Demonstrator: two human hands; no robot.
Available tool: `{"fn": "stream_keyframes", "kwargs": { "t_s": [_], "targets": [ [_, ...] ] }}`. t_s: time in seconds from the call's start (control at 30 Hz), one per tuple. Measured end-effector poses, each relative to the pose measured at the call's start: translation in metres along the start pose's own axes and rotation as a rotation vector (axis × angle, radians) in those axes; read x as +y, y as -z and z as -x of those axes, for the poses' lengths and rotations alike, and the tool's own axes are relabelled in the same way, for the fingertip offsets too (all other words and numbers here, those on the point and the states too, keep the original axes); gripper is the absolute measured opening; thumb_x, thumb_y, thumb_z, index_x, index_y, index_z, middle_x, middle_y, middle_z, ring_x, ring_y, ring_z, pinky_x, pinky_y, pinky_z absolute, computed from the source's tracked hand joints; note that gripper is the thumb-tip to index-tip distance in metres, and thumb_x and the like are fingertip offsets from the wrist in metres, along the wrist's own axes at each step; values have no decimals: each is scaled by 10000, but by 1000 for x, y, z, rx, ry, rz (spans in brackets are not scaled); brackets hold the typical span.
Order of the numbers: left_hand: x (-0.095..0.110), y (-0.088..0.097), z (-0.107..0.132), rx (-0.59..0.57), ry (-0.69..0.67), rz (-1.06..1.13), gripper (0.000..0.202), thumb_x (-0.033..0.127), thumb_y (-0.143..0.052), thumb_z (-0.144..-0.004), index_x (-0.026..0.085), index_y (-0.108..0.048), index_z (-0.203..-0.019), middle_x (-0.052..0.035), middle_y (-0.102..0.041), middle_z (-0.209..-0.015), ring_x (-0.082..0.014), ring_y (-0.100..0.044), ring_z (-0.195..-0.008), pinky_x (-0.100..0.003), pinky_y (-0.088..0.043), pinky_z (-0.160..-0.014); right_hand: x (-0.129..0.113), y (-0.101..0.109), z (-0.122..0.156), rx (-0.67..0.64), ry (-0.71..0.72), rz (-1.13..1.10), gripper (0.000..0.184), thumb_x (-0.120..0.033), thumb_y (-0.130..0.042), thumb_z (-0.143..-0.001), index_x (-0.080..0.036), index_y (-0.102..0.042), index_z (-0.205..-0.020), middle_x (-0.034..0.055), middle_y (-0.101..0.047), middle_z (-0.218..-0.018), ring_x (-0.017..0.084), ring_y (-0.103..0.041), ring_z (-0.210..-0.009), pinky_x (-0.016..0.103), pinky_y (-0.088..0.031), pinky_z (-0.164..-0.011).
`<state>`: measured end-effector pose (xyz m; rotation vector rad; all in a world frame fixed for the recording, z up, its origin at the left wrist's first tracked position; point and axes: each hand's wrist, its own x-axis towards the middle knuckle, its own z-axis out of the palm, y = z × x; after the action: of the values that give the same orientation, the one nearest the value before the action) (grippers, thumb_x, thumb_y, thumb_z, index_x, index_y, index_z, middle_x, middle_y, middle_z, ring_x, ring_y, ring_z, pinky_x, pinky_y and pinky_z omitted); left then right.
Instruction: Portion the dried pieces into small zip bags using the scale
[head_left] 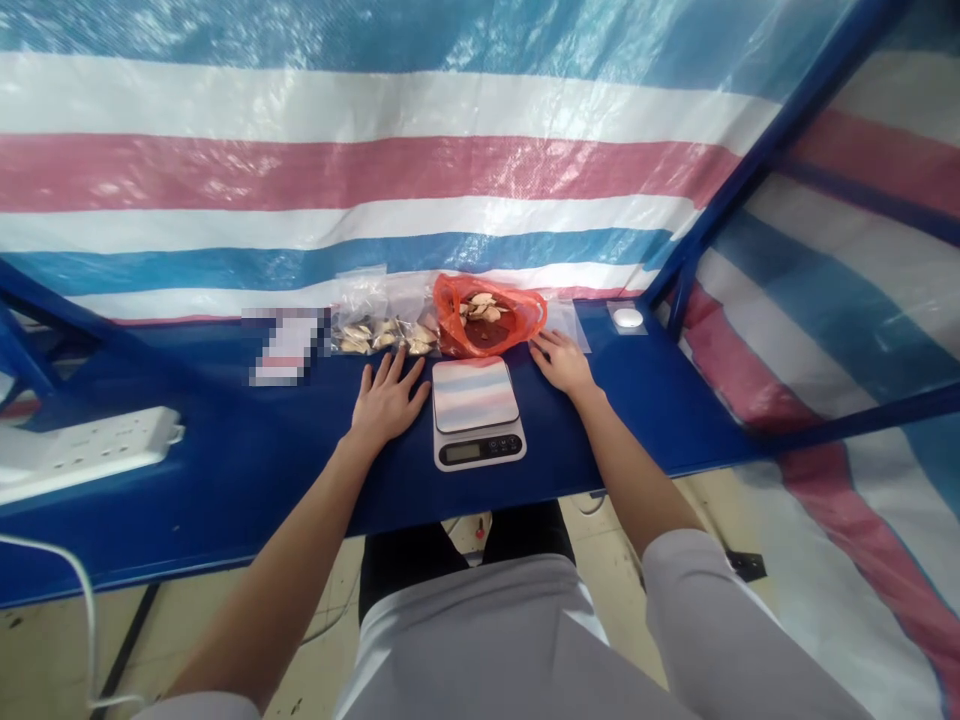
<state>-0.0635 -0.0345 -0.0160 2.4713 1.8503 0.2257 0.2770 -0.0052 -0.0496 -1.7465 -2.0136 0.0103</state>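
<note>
My left hand (388, 402) lies flat and palm down on the blue table (225, 480), fingers spread, just left of a digital kitchen scale (477, 412). The scale's top reflects the striped tarp, and nothing sits on it. My right hand (561, 362) rests palm down to the right of the scale, its fingertips near an orange plastic bag (450, 325) that holds pale curled pieces. Left of that bag lie clear zip bags (371, 328) of similar pieces. Neither hand holds anything.
A blurred white and pink packet (285, 347) lies left of the clear bags. A small white round object (628, 318) sits at the far right. A white power strip (82, 452) sits on the left of the table. Striped tarps and blue metal framing surround the table.
</note>
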Motion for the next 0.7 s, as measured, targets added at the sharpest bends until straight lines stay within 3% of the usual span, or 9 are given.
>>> {"fn": "stream_keyframes", "kwargs": {
  "t_s": [0.3, 0.7],
  "targets": [
    [3, 2, -1, -44, 17, 10, 597, 432, -375, -1024, 238, -401, -1589, -93, -225, -1710, -358, -245, -1574, -601, -176, -1266, -7, 9, 3, -30, -60, -8, 375, -311, -514, -1023, -223, -700, -1336, 81, -643, -1445, 301, -541, -1404, 483, -409, -1212],
    [-3, -8, -3, 26, -14, 58, 590, 459, -393, -1016, 250, -454, -1564, -104, -295, -1689, -379, -285, -1556, -638, -199, -1245, -6, 10, 4, 0, -104, -102, 304, -300, -562, -1002, -287, -751, -1240, 37, -679, -1390, 285, -575, -1355, 486, -467, -1163]
  ]
}}
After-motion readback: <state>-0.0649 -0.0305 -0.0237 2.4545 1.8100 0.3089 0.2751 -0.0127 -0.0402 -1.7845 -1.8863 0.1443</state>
